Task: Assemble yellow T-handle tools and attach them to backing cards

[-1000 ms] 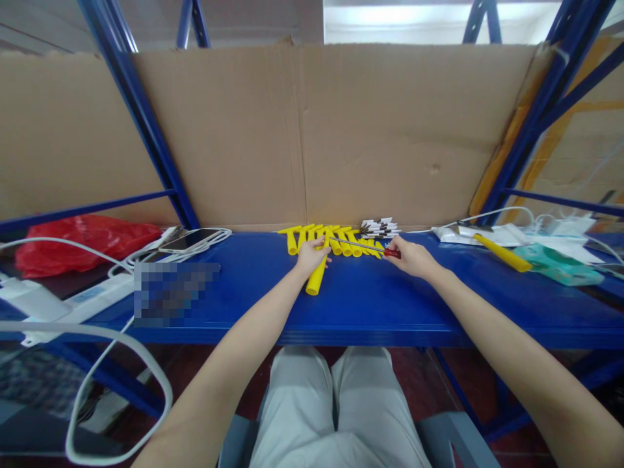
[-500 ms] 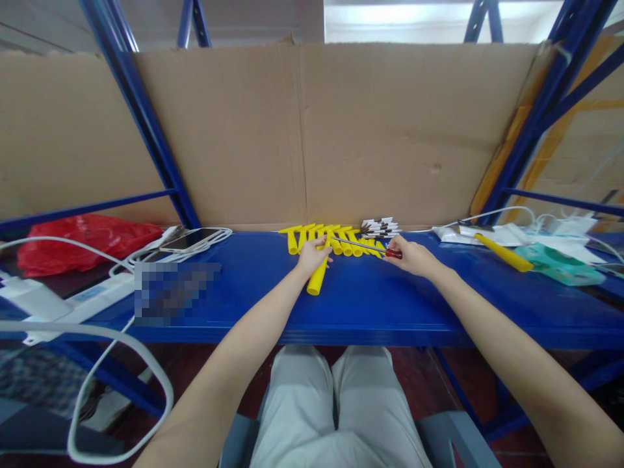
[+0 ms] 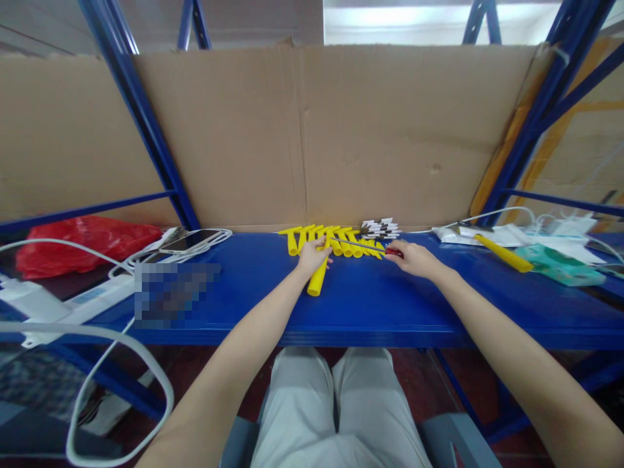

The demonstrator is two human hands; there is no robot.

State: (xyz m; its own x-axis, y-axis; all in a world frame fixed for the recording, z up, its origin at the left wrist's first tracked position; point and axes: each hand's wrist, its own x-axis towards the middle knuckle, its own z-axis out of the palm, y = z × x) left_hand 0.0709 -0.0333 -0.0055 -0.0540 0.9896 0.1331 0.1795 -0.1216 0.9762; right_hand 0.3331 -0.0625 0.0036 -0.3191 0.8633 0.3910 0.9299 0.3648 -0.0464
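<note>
The left hand (image 3: 312, 255) has its fingers clamped around a yellow T-shaped piece (image 3: 317, 281), a smooth, plastic-looking round tube with a crosspiece at its far end. The piece is above the middle of the blue counter (image 3: 390, 299), nearer the back edge than the front, its open round end pointing toward the front edge. The fingers of the right hand (image 3: 412, 259) are closed on the red, glossy handle of a screwdriver (image 3: 394, 253). Its thin, straight metal shaft runs leftward, nearly level, toward the top of the held piece; the contact at the tip is too small to make out.

Along the back edge of the counter lies a row of yellow pieces (image 3: 347, 244) of the same T shape, slanted side by side. At the right end of that row, against the back edge, sits a cluster of slim white sticks with dark bands (image 3: 380, 227). Behind them stands a sheet of matte brown cardboard (image 3: 390, 136), creased vertically near its middle.

Toward the counter's left end are a crinkled, shiny red plastic bag (image 3: 88, 244), a flat phone (image 3: 189, 240) with white cable coiled beside it, and a long white power strip (image 3: 100, 299). Toward the right end, a yellow tube (image 3: 504, 253) lies aslant beside crumpled, translucent green plastic (image 3: 560, 264) and flat white packets (image 3: 475, 235).
</note>
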